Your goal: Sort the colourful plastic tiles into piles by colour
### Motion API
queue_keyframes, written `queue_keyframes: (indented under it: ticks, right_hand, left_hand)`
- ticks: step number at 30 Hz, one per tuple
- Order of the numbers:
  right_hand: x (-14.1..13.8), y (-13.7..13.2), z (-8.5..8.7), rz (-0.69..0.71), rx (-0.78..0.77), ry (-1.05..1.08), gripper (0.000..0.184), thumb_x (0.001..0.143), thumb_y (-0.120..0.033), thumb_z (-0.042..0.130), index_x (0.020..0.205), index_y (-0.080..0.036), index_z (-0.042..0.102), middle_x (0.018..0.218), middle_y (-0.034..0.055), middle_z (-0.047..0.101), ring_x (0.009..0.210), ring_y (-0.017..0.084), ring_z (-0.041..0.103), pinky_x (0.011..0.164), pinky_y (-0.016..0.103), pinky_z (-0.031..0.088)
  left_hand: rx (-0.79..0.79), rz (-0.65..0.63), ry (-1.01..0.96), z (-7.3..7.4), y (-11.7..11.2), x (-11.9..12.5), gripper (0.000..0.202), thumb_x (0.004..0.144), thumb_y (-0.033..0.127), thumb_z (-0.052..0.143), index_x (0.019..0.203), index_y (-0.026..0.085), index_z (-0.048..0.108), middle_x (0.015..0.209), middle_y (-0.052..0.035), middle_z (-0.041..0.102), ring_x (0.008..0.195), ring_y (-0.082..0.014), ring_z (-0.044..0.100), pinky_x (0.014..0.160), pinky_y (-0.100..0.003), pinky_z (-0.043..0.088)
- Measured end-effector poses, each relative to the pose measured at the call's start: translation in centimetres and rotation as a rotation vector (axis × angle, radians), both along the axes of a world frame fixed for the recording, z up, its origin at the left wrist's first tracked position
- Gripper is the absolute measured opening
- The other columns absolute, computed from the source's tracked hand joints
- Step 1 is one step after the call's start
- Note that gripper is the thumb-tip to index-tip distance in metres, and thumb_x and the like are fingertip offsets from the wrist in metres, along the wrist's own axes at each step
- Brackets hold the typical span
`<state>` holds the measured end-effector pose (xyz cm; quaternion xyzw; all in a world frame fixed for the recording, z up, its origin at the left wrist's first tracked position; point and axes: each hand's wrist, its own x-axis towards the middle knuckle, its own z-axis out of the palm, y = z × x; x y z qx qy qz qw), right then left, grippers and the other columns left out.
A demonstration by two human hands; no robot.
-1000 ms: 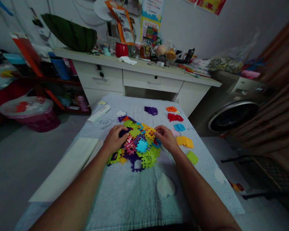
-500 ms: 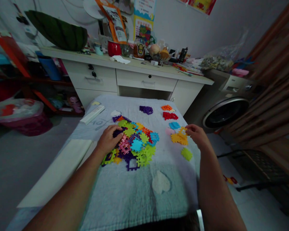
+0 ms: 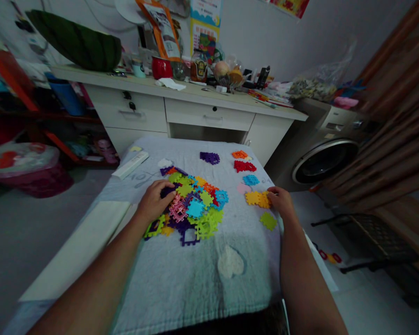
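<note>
A mixed pile of notched plastic building tiles [image 3: 195, 209] lies mid-table in purple, lime, blue, pink, red and orange. My left hand [image 3: 155, 200] rests at the pile's left edge, its thumb and fingers curled about a dark purple tile [image 3: 166, 191]. To the right, my right hand [image 3: 281, 201] pinches the edge of a yellow-orange tile [image 3: 264, 199], which lies against another yellow-orange tile [image 3: 253, 198]. Near that hand are a lime tile [image 3: 268, 221], blue tiles [image 3: 250, 180] and a pale pink tile [image 3: 243, 188]. Further back sit red tiles [image 3: 245, 166], orange tiles [image 3: 239, 154] and purple tiles [image 3: 209, 158].
A pale cloth [image 3: 181, 288] with a heart pattern covers the table. A white box [image 3: 131, 165] lies at its left edge. Behind stands a cluttered white desk [image 3: 209, 114] with a watermelon half [image 3: 77, 42]. A washing machine [image 3: 321, 149] is at the right, a pink bin [image 3: 31, 172] at the left.
My right hand has lowered the yellow-orange tile, which was tilted up, so it now lies flat beside the other. My left hand stays at the pile. The view has shifted slightly.
</note>
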<state>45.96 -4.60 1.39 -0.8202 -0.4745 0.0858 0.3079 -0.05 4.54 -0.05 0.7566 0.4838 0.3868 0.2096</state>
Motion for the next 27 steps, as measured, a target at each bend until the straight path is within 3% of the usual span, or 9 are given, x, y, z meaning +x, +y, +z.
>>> queue_keyframes:
  ticks: [3,7,10,13,16,20,27]
  right_hand:
    - [-0.4,0.0,0.1,-0.004,-0.002,-0.098,0.033,0.070,-0.027,0.054,0.095,-0.015,0.073,0.094,0.0107,0.070,0.076,0.020,0.062,0.072,0.031,0.047]
    - [-2.8,0.3,1.2,0.033,0.145,-0.186,0.034,0.076,-0.028,0.053,0.101,-0.014,0.071,0.102,0.0128,0.067,0.080,0.021,0.061,0.081,0.037,0.048]
    - [-6.6,0.9,2.4,0.291,0.199,-0.190,0.029,0.078,-0.029,0.054,0.100,-0.016,0.069,0.102,0.0111,0.068,0.087,0.023,0.061,0.088,0.041,0.046]
    - [-10.9,1.3,3.1,0.614,0.127,-0.202,0.029,0.078,-0.024,0.056,0.105,-0.019,0.067,0.110,0.0096,0.068,0.103,0.025,0.059,0.097,0.043,0.041]
    - [-14.1,1.3,2.9,0.779,0.019,-0.246,0.043,0.072,-0.013,0.055,0.113,-0.018,0.065,0.117,0.0097,0.067,0.111,0.026,0.056,0.102,0.043,0.036]
    - [-15.1,1.2,1.9,0.779,-0.059,-0.280,0.053,0.070,-0.008,0.053,0.121,-0.018,0.061,0.127,0.0102,0.063,0.118,0.027,0.051,0.101,0.043,0.035]
    - [-14.8,1.3,1.3,0.754,-0.060,-0.302,0.040,0.073,-0.010,0.053,0.110,-0.020,0.066,0.114,0.0093,0.068,0.110,0.025,0.055,0.098,0.040,0.036]
  left_hand:
    - [0.004,0.000,0.004,0.0,0.0,0.0,0.030,0.079,0.045,0.056,0.097,0.021,0.064,0.110,-0.0069,0.062,0.109,-0.0250,0.058,0.103,-0.042,0.043]
    - [0.000,0.005,-0.001,-0.1,0.0,0.0,0.029,0.079,0.044,0.057,0.096,0.022,0.064,0.109,-0.0065,0.063,0.110,-0.0249,0.058,0.103,-0.043,0.043]
    - [-0.004,0.007,-0.010,0.0,0.0,0.0,0.029,0.079,0.044,0.057,0.096,0.022,0.064,0.109,-0.0062,0.063,0.109,-0.0248,0.058,0.103,-0.042,0.044]
    - [-0.002,0.006,-0.010,-0.1,0.0,0.0,0.029,0.079,0.044,0.057,0.097,0.022,0.064,0.110,-0.0063,0.062,0.109,-0.0249,0.058,0.103,-0.043,0.044]
    - [0.003,0.002,-0.006,-0.2,0.0,0.0,0.030,0.079,0.044,0.057,0.098,0.022,0.064,0.110,-0.0067,0.062,0.110,-0.0249,0.058,0.103,-0.043,0.043]
    - [0.013,0.005,-0.013,-0.2,0.1,0.0,0.029,0.079,0.044,0.057,0.097,0.022,0.064,0.109,-0.0065,0.062,0.108,-0.0245,0.058,0.103,-0.042,0.043]
    - [-0.004,0.005,-0.023,0.0,0.0,0.1,0.028,0.079,0.044,0.057,0.096,0.022,0.064,0.109,-0.0060,0.062,0.109,-0.0247,0.058,0.103,-0.042,0.043]
